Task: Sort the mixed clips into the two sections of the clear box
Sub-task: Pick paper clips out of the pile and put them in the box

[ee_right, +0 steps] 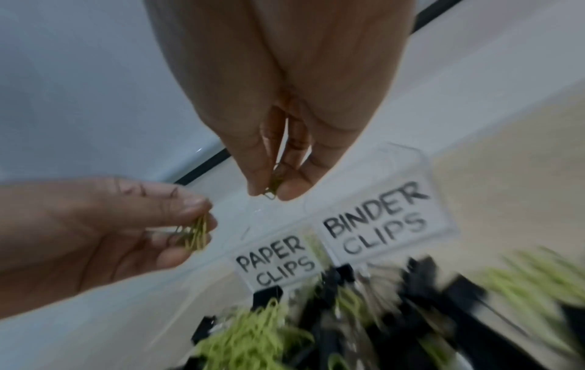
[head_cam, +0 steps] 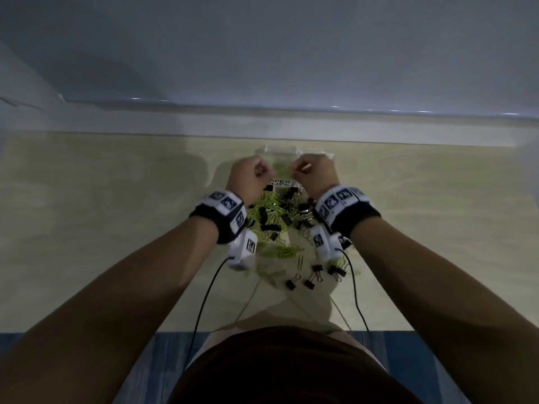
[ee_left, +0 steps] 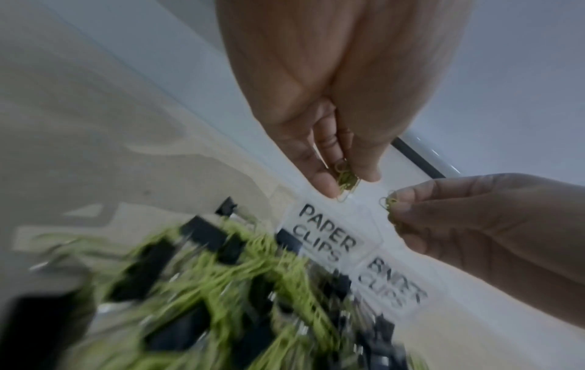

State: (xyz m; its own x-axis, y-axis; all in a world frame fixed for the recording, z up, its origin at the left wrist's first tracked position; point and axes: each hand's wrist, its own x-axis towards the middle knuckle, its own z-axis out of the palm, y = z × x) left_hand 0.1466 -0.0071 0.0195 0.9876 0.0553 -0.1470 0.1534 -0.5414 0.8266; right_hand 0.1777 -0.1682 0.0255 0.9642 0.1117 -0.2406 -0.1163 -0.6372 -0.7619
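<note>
**Both hands carry green paper clips over the box**

The left hand [head_cam: 248,176] pinches a small bunch of green paper clips [ee_left: 346,181] between thumb and fingertips, and the right hand [head_cam: 313,172] pinches a few more [ee_right: 273,186] in the same way. Both hands hang side by side, close but apart, above the clear box [head_cam: 294,151] at the far end of the desk [head_cam: 116,214]. Holding the clips by the fingertips with the ends hanging down lets them drop cleanly once the pinch loosens.

The box carries two labels on its near wall, "PAPER CLIPS" [ee_right: 275,262] on the left section and "BINDER CLIPS" [ee_right: 376,225] on the right. Judging from the wrist views, both hands aim at the left section, though the blur makes the exact spot hard to fix.

The mixed pile [head_cam: 280,217] of green paper clips and black binder clips [head_cam: 309,282] lies on the desk just in front of the box, within easy reach. Most of the sorting appears still to be done.
</note>
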